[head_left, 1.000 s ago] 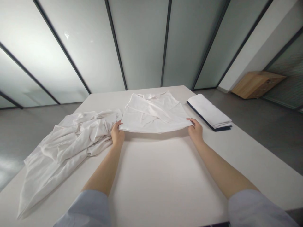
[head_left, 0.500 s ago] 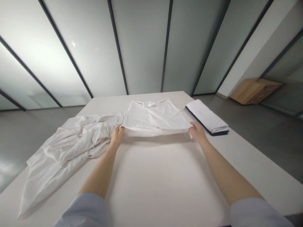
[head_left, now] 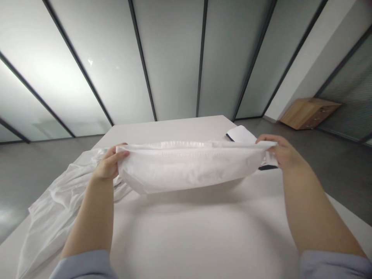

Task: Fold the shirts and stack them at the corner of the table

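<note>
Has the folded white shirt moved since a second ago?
Yes. The folded white shirt lay flat on the white table; now the left hand and right hand hold it up off the tabletop, nearer the camera.

Your white table (head_left: 186,236) runs away from you toward the glass wall. On its left side a crumpled white sheet (head_left: 55,209) lies loose, its near end trailing toward the table's left edge. At the far right corner you see part of a folded white stack with a dark edge (head_left: 241,135), mostly hidden. Beyond the table, frosted glass panels (head_left: 171,58) with dark slanted frames fill the back. Grey floor (head_left: 334,162) shows on both sides. A low wooden cabinet (head_left: 309,112) sits on the floor at the right, against the white wall, well apart from the table.
</note>
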`<control>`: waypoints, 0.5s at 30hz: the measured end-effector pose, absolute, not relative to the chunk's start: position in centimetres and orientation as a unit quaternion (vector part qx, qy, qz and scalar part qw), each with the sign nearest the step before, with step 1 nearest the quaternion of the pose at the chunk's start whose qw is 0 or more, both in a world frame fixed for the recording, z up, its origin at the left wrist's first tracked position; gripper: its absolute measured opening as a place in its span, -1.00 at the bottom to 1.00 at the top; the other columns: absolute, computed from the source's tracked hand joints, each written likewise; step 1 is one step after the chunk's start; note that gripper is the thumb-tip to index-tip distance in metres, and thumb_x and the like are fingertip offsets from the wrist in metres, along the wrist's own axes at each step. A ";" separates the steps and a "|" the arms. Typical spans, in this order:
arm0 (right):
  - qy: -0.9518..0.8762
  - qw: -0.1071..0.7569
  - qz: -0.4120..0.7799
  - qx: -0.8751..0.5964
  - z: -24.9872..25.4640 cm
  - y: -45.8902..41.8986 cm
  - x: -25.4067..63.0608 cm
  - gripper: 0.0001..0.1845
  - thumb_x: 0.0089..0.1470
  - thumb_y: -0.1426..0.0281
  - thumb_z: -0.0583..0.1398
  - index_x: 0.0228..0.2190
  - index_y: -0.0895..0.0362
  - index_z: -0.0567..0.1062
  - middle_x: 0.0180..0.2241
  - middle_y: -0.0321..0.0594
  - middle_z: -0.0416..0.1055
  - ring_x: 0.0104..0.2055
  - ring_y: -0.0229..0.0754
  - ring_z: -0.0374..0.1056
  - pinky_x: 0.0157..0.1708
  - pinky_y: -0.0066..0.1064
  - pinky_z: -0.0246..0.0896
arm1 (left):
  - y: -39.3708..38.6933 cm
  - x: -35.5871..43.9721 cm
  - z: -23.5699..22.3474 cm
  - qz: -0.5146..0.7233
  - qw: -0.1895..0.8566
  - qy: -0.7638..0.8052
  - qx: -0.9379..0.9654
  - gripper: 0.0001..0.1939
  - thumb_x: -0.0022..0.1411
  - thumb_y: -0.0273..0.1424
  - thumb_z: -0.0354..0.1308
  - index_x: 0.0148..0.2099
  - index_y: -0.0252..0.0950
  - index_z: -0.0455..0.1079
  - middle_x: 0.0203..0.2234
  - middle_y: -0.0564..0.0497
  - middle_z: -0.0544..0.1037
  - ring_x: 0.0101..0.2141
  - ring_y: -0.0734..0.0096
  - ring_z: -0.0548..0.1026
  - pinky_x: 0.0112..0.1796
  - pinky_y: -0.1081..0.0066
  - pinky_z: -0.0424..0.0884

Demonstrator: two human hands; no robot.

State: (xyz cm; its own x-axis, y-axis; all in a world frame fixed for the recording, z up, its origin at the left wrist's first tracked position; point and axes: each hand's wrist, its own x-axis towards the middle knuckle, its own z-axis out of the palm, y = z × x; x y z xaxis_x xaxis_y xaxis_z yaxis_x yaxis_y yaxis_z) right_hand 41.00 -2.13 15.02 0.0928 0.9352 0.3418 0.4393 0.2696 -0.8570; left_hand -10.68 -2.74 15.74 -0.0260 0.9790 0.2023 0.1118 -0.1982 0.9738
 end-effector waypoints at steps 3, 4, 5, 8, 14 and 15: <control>-0.594 0.516 0.271 -0.554 15.4 2.1 40.3 -0.83 -0.22 0.26 0.23 -0.49 0.05 0.43 -0.55 -0.30 0.38 -0.53 -0.18 0.28 -0.53 -0.38 0.17 | 1.2 -9.9 15.3 0.540 0.390 0.497 0.557 -0.65 -0.14 -0.16 0.25 -0.34 -0.29 0.39 -0.53 0.01 0.49 -0.50 0.36 0.44 -0.50 0.41 0.38; -0.594 0.508 0.252 -0.571 15.2 3.8 40.0 -0.85 -0.21 0.29 0.22 -0.49 0.07 0.43 -0.54 -0.29 0.38 -0.50 -0.19 0.27 -0.51 -0.39 0.15 | 2.9 -9.6 14.7 0.533 0.378 0.505 0.563 -0.61 -0.14 -0.15 0.25 -0.29 -0.31 0.41 -0.49 -0.01 0.53 -0.43 0.31 0.48 -0.43 0.39 0.42; -0.597 0.487 0.225 -0.596 14.8 5.4 39.6 -0.87 -0.19 0.32 0.21 -0.50 0.09 0.45 -0.55 -0.29 0.38 -0.49 -0.18 0.27 -0.50 -0.40 0.14 | 4.6 -9.4 13.9 0.524 0.364 0.520 0.567 -0.59 -0.12 -0.14 0.23 -0.26 -0.33 0.42 -0.45 -0.01 0.55 -0.38 0.28 0.50 -0.37 0.37 0.44; -0.638 0.397 0.111 -0.651 12.9 9.8 38.8 -0.92 -0.15 0.42 0.14 -0.54 0.12 0.46 -0.54 -0.24 0.42 -0.41 -0.15 0.30 -0.42 -0.41 0.14 | 9.0 -8.8 10.8 0.459 0.295 0.633 0.549 -0.65 -0.03 -0.18 0.15 -0.28 -0.35 0.40 -0.41 -0.06 0.57 -0.30 0.19 0.53 -0.31 0.33 0.43; -0.647 0.252 0.035 -0.719 7.5 12.4 38.3 -0.76 -0.08 0.49 0.08 -0.45 0.16 0.56 -0.37 -0.09 0.53 -0.31 -0.09 0.37 -0.34 -0.40 0.12 | 11.6 -8.2 5.3 0.314 0.148 0.764 0.544 -0.76 0.10 -0.31 0.06 -0.22 -0.33 0.41 -0.19 -0.33 0.57 -0.03 -0.07 0.49 -0.08 0.13 0.38; -0.641 0.251 0.037 -0.724 6.8 12.3 38.3 -0.75 -0.06 0.48 0.08 -0.45 0.16 0.57 -0.37 -0.09 0.53 -0.31 -0.09 0.37 -0.34 -0.41 0.12 | 11.4 -8.1 4.7 0.308 0.146 0.765 0.547 -0.76 0.11 -0.32 0.06 -0.20 -0.32 0.41 -0.20 -0.33 0.57 -0.02 -0.08 0.49 -0.07 0.11 0.38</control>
